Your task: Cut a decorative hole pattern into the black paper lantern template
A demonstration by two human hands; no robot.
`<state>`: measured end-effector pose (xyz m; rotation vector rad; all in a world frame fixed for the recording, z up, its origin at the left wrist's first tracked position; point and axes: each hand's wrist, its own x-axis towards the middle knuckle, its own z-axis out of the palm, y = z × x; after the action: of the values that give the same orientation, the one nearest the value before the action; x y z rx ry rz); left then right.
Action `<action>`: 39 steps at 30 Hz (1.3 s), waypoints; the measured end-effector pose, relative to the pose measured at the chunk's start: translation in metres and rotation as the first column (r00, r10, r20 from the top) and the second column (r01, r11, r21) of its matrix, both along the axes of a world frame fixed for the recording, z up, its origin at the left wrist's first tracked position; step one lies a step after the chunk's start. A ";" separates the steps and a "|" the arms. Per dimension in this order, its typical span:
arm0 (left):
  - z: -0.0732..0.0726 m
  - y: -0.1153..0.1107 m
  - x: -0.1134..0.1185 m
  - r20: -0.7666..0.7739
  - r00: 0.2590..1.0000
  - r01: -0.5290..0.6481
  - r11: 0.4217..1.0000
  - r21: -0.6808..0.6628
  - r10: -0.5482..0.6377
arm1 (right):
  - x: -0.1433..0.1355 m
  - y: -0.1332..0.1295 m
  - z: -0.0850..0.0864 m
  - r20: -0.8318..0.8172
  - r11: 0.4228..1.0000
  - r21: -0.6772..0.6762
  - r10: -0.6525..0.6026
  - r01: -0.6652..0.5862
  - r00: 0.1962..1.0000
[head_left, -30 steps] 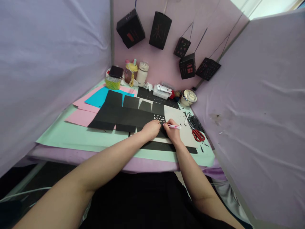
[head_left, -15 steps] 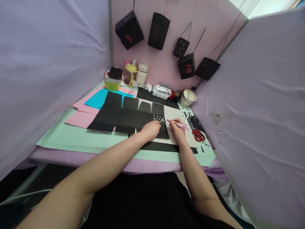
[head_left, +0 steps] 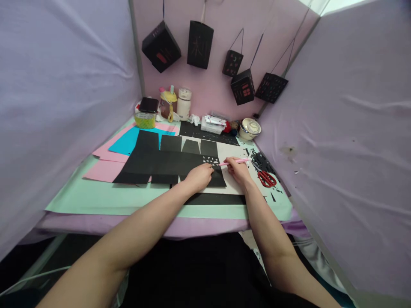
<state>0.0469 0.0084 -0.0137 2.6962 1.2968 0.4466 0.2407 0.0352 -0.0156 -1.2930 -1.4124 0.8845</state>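
A large black card sheet with notched flaps and a small patch of cut-out shapes lies on the table. My left hand presses down on it just below the cut-outs, fingers laid on the surface. To its right, my right hand pinches a slim pink pen-shaped craft knife. The knife slants left, its end at the right edge of the cut-outs; the tip is too small to make out. Under the card shows a white board.
Red scissors and black paper scraps lie at right. Behind stand a lidded bowl, a box of pens, a white bottle and yellow tape. Black paper lanterns hang on the back wall.
My right hand has brought the craft knife left and turned it flatter, its end now over the card's cut-outs. My left hand stays on the card. The whole view has shifted slightly.
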 end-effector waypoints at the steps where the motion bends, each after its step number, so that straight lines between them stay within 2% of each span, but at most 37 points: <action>1: 0.001 0.000 0.000 0.006 1.000 0.002 1.000 0.000 -0.002 | -0.001 0.001 0.002 -0.038 0.998 -0.041 0.040 -0.042 0.998; 4: 0.002 -0.001 0.000 0.019 1.000 0.006 1.000 -0.007 -0.006 | -0.002 0.001 0.005 -0.101 0.984 -0.122 0.118 -0.130 0.988; 7: 0.002 -0.001 0.000 0.022 1.000 -0.003 1.000 -0.017 0.004 | -0.003 -0.002 0.005 -0.026 0.992 -0.097 0.083 -0.085 0.996; 11: -0.001 0.001 0.000 0.015 1.000 -0.005 1.000 -0.015 0.006 | -0.005 -0.009 0.001 0.110 1.000 0.029 -0.006 0.003 0.994; 14: -0.003 0.003 0.001 0.011 1.000 -0.008 1.000 -0.008 0.008 | -0.006 -0.010 -0.003 0.114 0.997 0.074 -0.046 0.037 0.992; 39: 0.002 0.001 0.001 -0.006 1.000 -0.027 0.999 -0.039 0.027 | -0.008 -0.009 0.000 0.170 0.997 0.060 -0.051 0.042 0.984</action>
<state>0.0478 0.0089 -0.0113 2.6530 1.3307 0.4119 0.2324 0.0259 -0.0160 -1.3805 -1.5232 0.7107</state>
